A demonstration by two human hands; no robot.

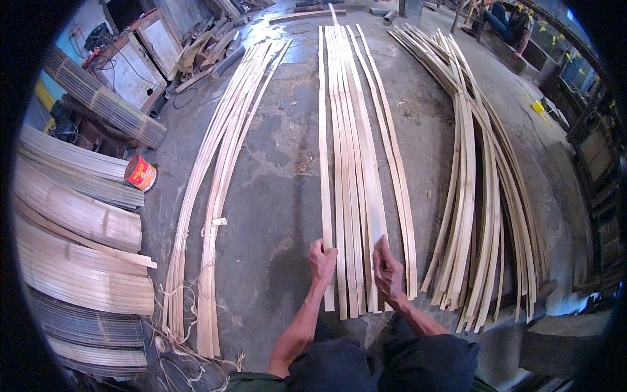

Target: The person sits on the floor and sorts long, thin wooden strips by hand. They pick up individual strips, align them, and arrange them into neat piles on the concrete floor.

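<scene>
A row of long, pale bamboo strips (353, 196) lies lengthwise on the floor in front of me. My left hand (322, 261) is closed around the near part of the leftmost bamboo strip (324, 163), thumb on top. A small gap parts that strip from the middle ones. My right hand (389, 269) is closed at the right edge of the middle group, on a wide bamboo strip (375, 202) that looks slightly blurred; its fingertips are partly hidden. Just right of this hand, a couple of separate bamboo strips (396, 163) lie apart.
Bundled strips (219, 163) lie on the left, with loose fibres near their ends. A larger crossed pile of strips (477, 176) is on the right. Stacked slatted panels (85, 274) and a red tin (140, 172) are far left. A person (506, 26) sits at the back right.
</scene>
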